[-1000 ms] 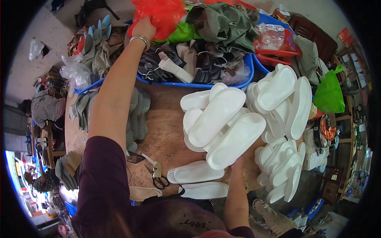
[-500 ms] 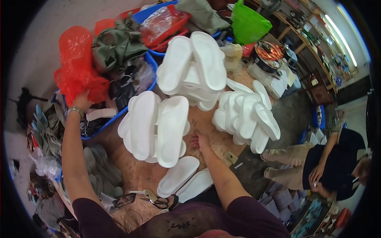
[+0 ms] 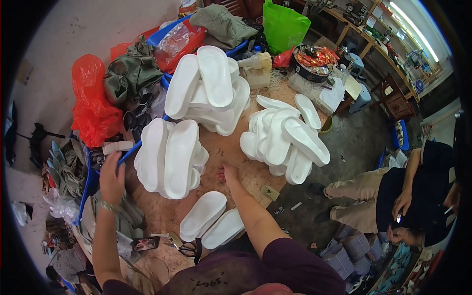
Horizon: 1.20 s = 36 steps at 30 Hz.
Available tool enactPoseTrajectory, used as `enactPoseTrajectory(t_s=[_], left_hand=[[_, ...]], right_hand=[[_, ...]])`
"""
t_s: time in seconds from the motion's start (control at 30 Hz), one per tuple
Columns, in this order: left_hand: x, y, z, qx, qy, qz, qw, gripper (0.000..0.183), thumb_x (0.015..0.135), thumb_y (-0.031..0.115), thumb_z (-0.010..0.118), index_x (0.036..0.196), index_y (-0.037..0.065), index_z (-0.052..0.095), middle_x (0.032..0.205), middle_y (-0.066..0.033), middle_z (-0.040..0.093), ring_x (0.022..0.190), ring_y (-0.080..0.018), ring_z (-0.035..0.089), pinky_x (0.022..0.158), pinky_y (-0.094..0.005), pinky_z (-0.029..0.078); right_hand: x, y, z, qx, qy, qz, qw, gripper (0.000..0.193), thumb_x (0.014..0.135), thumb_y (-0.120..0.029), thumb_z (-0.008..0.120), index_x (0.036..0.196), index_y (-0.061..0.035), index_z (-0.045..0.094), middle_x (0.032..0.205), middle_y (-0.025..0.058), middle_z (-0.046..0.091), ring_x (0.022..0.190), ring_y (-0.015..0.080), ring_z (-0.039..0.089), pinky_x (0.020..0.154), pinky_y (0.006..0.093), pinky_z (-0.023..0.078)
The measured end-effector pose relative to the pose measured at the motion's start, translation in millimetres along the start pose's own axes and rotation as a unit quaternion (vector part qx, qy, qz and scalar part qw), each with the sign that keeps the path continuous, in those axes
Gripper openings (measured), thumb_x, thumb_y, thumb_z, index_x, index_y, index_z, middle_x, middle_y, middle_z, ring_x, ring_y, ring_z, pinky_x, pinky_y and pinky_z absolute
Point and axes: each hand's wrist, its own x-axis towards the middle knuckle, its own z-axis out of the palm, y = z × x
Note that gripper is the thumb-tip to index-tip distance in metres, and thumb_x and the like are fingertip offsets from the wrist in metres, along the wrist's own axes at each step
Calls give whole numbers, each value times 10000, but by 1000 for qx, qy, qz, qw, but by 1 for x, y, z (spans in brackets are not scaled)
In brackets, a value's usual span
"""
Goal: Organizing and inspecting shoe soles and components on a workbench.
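Note:
My left hand (image 3: 112, 179) is open with its fingers apart, at the rim of a blue basket (image 3: 88, 191). Its fingertips are close to a pale strap-like piece (image 3: 118, 147) on that rim; I cannot tell whether they touch it. A crumpled red plastic bag (image 3: 93, 113) lies beyond. On the brown table (image 3: 211, 152), my right hand (image 3: 228, 174) rests with curled fingers and nothing visible in them. White shoe soles surround it: a stack on the left (image 3: 181, 157), one behind (image 3: 216, 76), a heap to the right (image 3: 285, 135) and two soles (image 3: 204, 211) in front.
Scissors (image 3: 187, 250) and a phone (image 3: 146, 244) lie near my body. A round dark tin (image 3: 310, 71) and papers (image 3: 332, 93) are at the back right. Another person (image 3: 408, 196) is at the right. A green bag (image 3: 285, 24) stands at the back.
My left hand has come away from the red bag and back toward me, and it is open now. My right hand stays on the table. The whole view has shifted a little.

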Motion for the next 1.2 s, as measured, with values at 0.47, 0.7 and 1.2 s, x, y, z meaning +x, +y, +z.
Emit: enactPoseTrajectory(t_s=[0.47, 0.7, 1.2], left_hand=[[-230, 180, 3, -177, -176, -163, 955, 246, 763, 33, 590, 1008, 23, 589, 1020, -153, 603, 933, -317, 579, 821, -356, 462], [-292, 204, 38, -308, -236, -324, 863, 205, 799, 52, 594, 1000, 17, 614, 949, -121, 619, 843, -200, 613, 746, -274, 480], [-304, 203, 53, -339, -245, -277, 865, 54, 818, 44, 576, 851, 6, 557, 804, -95, 535, 717, -164, 557, 632, -254, 443]], right_hand=[[3, 12, -6, -8, -40, -32, 999, 220, 894, -212, 500, 967, -14, 564, 808, 127, 649, 618, 214, 642, 476, 279, 493], [5, 14, -10, -13, -49, -24, 998, 213, 889, -210, 512, 957, -15, 565, 801, 118, 649, 618, 214, 642, 463, 270, 488], [-17, -10, -14, 38, -90, -25, 995, 188, 869, -203, 554, 987, -58, 543, 828, 58, 606, 638, 151, 576, 542, 269, 475]])
